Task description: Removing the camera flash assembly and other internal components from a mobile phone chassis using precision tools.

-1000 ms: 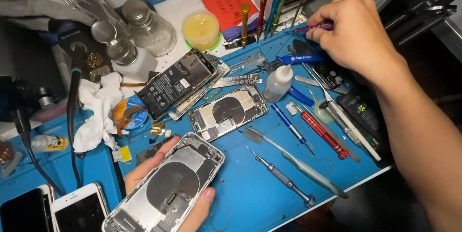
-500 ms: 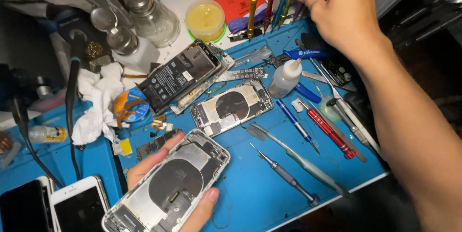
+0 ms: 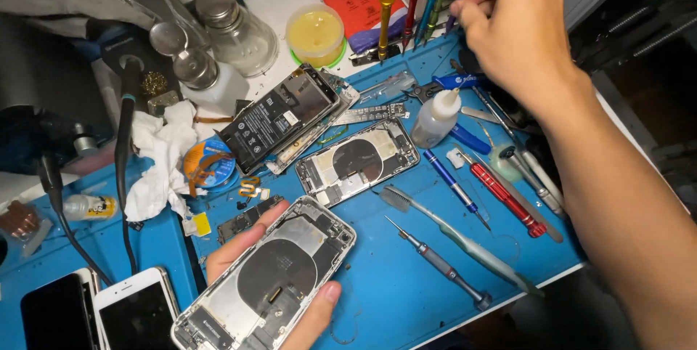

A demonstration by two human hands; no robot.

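Head view: your left hand (image 3: 272, 288) cradles the opened phone shell (image 3: 265, 285) from below near the desk's front edge, fingers curled up its sides, thumb on the lower rim. That shell overhangs the blue mat (image 3: 392, 299) only a little, but tilt it and loose internals could slip out.

Your right hand (image 3: 519, 23) is up at the back edge, fingertips pinched among the upright screwdrivers (image 3: 428, 1); whether it has actually gripped the purple one I cannot tell. Pulling one out at an angle could topple its neighbours onto the yellow paste tub (image 3: 316, 34).

Your forearm crosses above the small dropper bottle (image 3: 435, 117) and the red-handled driver (image 3: 504, 197), so a low return sweep may knock them over the right edge.

Open room lies on the mat's front right, between the grey precision driver (image 3: 439, 266) and the shell. The left side is crowded with tissue (image 3: 163, 161) and two finished phones (image 3: 94, 314).
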